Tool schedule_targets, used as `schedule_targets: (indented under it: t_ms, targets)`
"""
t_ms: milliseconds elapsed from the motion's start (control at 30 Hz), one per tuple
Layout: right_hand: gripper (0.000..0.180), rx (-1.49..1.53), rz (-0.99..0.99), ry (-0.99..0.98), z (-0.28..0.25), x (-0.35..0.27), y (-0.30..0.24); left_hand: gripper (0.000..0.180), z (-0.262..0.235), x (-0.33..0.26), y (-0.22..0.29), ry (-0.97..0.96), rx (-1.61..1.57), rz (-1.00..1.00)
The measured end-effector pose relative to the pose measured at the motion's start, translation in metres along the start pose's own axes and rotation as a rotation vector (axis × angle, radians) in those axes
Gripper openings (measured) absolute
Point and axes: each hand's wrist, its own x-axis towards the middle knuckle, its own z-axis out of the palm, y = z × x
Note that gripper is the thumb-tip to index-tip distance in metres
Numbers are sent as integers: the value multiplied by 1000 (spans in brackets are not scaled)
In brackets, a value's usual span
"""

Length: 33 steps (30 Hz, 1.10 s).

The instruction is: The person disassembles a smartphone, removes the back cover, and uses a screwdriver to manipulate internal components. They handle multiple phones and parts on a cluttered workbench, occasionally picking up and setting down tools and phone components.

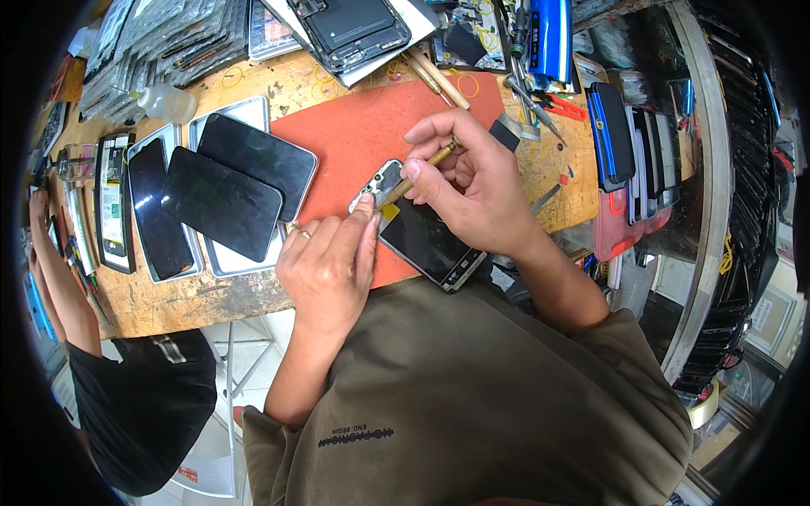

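Note:
My right hand [481, 190] pinches a slim brass-coloured, pen-like tool [394, 196] between thumb and fingers. The tool slants down to the left, its lower end close to my left fingertips. My left hand [329, 257] has its fingers together, with the index fingertip pressing on a small silver phone part [387, 175] with round holes. Whether that part is attached to anything cannot be made out. Just below it lies a phone [430, 244] with a dark glass face, tilted on the red mat [363, 118] and partly covered by my hands.
On the left, dark phone screens [224, 202] lie on white trays, beside an opened phone [116, 202]. An opened phone body [350, 34] sits behind. Tweezers [540, 114] and red-handled cutters [561, 105] lie right of the mat. A co-worker's arm [63, 282] reaches in at far left.

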Motion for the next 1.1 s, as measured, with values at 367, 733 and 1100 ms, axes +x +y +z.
schedule_targets:
  t_ms: [367,733,1100]
  targets:
    - [26,-47,-149,161,-10,8,-9,21,0,0,1,22,1,19]
    - [25,-588,-694,378,-40,85,-32,17,0,0,2,24,-7,10]
    - [26,-287,-623,372,-37,64,-35,18,-4,0,3,-13,-23,-10]
